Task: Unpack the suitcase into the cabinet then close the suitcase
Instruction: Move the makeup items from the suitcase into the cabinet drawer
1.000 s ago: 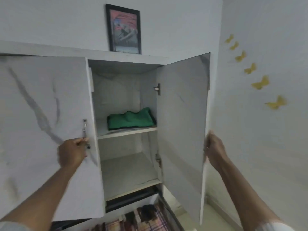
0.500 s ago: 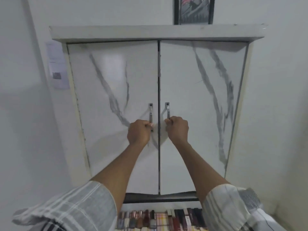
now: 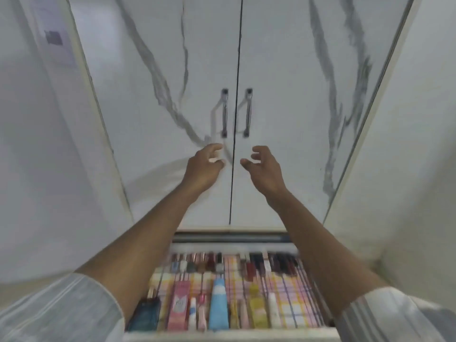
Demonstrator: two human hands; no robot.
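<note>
Two cabinet doors stand closed, two handles side by side; left hand and right hand hover beneath, fingers loosely curled, holding nothing

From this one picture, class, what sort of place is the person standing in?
Probably a bedroom or dressing corner at home: a closed marble-patterned cabinet with paired metal handles, and below it a shelf of cosmetics and toiletry tubes.
</note>
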